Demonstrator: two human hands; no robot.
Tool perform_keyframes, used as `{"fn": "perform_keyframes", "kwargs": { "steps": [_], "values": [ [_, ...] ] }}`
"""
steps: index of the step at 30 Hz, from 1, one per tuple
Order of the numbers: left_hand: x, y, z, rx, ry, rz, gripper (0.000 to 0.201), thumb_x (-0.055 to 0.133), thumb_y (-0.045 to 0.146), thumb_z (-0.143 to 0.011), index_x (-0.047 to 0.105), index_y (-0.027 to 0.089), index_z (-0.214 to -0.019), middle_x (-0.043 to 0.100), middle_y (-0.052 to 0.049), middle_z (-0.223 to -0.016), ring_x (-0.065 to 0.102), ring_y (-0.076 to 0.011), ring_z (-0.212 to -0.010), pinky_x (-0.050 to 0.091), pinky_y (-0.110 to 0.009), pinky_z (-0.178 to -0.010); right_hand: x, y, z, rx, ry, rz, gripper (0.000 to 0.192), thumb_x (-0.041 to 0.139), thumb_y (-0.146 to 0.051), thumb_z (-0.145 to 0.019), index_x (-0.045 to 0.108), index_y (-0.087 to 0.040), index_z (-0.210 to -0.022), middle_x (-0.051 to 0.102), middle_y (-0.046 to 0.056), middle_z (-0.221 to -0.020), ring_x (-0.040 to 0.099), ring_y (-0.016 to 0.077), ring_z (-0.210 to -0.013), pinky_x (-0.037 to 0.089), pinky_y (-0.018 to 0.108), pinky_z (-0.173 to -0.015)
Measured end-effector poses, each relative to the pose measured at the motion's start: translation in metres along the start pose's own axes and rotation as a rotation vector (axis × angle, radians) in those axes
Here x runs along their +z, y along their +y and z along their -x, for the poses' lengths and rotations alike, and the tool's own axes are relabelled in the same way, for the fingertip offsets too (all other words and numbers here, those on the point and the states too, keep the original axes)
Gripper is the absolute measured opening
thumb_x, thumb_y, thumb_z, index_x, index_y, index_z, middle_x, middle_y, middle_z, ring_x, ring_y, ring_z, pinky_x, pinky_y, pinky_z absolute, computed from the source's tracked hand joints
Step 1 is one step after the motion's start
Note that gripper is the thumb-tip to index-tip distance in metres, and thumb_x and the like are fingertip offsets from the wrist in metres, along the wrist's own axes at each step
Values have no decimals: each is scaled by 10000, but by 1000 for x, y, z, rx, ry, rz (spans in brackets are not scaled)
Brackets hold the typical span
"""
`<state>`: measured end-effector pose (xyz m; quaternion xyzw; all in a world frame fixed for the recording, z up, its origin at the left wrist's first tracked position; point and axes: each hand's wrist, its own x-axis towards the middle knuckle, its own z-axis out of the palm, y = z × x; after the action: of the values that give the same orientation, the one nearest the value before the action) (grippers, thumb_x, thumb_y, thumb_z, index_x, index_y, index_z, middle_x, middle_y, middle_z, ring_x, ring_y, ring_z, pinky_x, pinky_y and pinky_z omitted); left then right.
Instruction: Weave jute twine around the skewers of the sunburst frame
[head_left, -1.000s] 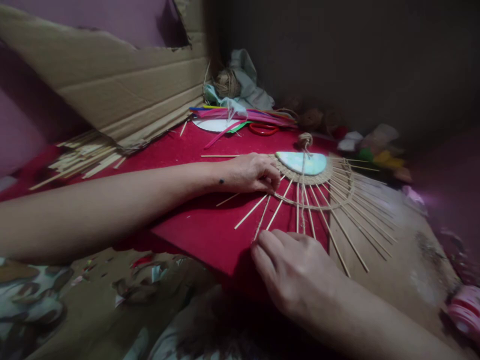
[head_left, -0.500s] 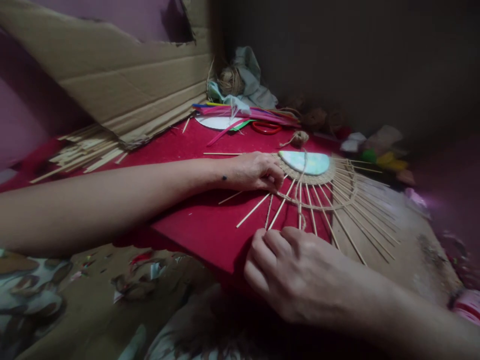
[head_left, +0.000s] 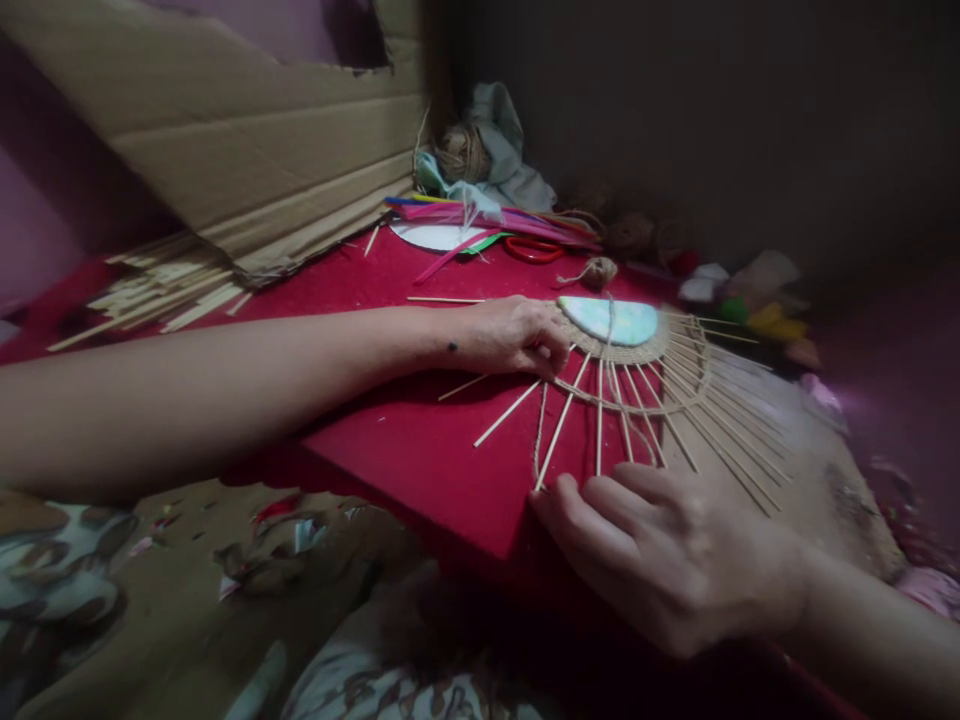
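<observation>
Your left hand (head_left: 517, 338) pinches the jute twine (head_left: 538, 440) at the left edge of the sunburst stick frame (head_left: 637, 385), which lies flat on the red board (head_left: 405, 440). Your right hand (head_left: 667, 560) rests with loosely curled fingers on the near stick ends, gripping nothing visible.

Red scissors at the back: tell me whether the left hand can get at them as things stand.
Probably yes. The left hand rests near the woven sunburst, and bare red cloth lies between it and the red scissors; nothing blocks them.

Dim room: dark grey wall (head_left: 712, 100) behind, what looks like purplish wall (head_left: 30, 220) at left.
</observation>
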<state>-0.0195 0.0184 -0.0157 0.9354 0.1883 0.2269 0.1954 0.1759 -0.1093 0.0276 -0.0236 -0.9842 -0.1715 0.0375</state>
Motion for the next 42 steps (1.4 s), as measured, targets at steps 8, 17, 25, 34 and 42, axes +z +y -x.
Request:
{"fn": "perform_keyframes", "kwargs": {
  "steps": [8, 17, 25, 34, 42],
  "values": [
    [-1, 1, 0, 12, 12, 13, 102, 606, 200, -802, 671, 182, -726, 619, -30, -747, 523, -138, -764, 400, -247, -725, 5, 12, 21, 269, -13, -75, 326, 351, -105, -921, 627, -145, -751, 595, 50, -678, 475, 128, -553, 351, 294, -519],
    [-2, 1, 0, -8, 10, 11, 97, 609, 204, -803, 679, 180, -741, 612, -36, -776, 526, -131, -761, 399, -235, -702, -2, 53, 21, 1111, -489, 28, 213, 498, -232, -814, 549, -202, -609, 511, 26, -553, 272, 104, -439, 156, 270, -451],
    [-6, 3, 1, -37, -16, 13, 113, 597, 235, -816, 687, 193, -763, 605, -32, -787, 528, -127, -772, 397, -221, -711, 15, 51, 38, 1180, -281, -189, 203, 446, -183, -816, 512, -193, -625, 563, 33, -614, 393, 116, -507, 251, 252, -485],
    [-18, 25, -14, -144, -31, -35, 113, 612, 258, -806, 692, 181, -829, 629, -38, -842, 542, -139, -801, 394, -243, -732, 27, 52, 48, 1223, -131, -389, 171, 451, -141, -813, 574, -173, -699, 591, 32, -686, 460, 127, -595, 292, 253, -555],
    [19, 33, -52, -225, -95, -87, 69, 652, 228, -744, 670, 162, -740, 635, -23, -714, 529, -131, -698, 364, -250, -655, 35, 52, 55, 1211, -28, -439, 134, 481, -127, -783, 565, -176, -690, 597, 29, -691, 485, 128, -626, 325, 254, -584]
  ]
}}
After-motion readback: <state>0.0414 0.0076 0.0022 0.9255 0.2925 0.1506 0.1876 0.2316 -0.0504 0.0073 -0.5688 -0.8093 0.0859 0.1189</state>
